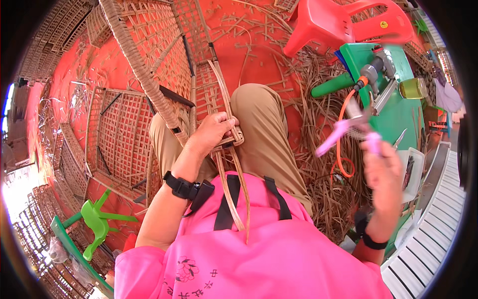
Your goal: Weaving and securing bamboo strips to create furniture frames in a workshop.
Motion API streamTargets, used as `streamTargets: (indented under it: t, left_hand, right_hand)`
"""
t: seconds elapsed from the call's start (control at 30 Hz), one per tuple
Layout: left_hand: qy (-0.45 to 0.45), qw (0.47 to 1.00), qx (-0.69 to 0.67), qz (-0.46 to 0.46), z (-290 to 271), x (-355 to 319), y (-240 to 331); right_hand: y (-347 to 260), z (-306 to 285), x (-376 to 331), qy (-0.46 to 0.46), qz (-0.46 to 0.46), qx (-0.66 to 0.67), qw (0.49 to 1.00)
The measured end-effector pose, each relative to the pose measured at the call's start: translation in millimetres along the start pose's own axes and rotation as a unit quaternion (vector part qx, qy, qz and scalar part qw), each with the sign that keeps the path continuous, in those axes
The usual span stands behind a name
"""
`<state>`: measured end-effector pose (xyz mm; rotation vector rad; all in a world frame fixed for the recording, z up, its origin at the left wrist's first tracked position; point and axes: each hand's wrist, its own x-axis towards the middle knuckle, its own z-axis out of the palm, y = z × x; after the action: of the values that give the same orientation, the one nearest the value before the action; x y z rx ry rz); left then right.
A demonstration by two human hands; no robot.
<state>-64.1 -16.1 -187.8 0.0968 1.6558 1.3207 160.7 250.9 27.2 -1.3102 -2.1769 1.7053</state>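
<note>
My left hand [211, 132] grips the wrapped corner of a woven rattan frame [164, 65] that leans across my knees. Loose cane strips [233, 192] hang from under that hand down toward my pink shirt. My right hand [381, 172] is raised at the right and holds pink-handled pliers [348, 130], blurred by motion, jaws pointing up. A black band sits on each wrist.
A green table [393, 112] at the right carries a green-handled pneumatic tool [361, 77] with an orange hose [339, 149] and a jar [412, 88]. A red plastic chair [343, 22] stands behind. Cane scraps [318, 169] litter the red floor. Woven panels [117, 139] and a green stool [97, 222] lie left.
</note>
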Motion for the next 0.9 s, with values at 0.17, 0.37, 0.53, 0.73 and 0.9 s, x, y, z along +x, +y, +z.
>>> streamTargets:
  t: [0.17, 0.37, 0.53, 0.73, 0.9]
  left_hand:
    - [-0.016, 0.999, -0.011, 0.039, 2.3, 3.5, -0.9]
    - [0.05, 0.996, -0.031, 0.069, 7.9, 2.1, -3.6]
    - [0.056, 0.996, -0.013, 0.064, 4.4, 7.1, -3.9]
    - [0.078, 0.995, 0.022, 0.057, 3.5, 8.3, -1.7]
    - [0.08, 0.993, 0.058, 0.059, 1.9, 12.3, -4.9]
  right_hand:
    - [46.3, 65.8, 12.4, -0.186, 0.074, 0.005, 0.98]
    - [73.3, 79.9, 21.5, -0.201, 0.072, 0.007, 0.977]
    - [72.6, 90.0, 21.6, -0.304, 0.075, 0.121, 0.942]
    - [58.6, 97.3, 36.6, -0.408, 0.085, 0.022, 0.909]
    - [64.5, 113.6, 39.8, -0.416, 0.125, 0.014, 0.901]
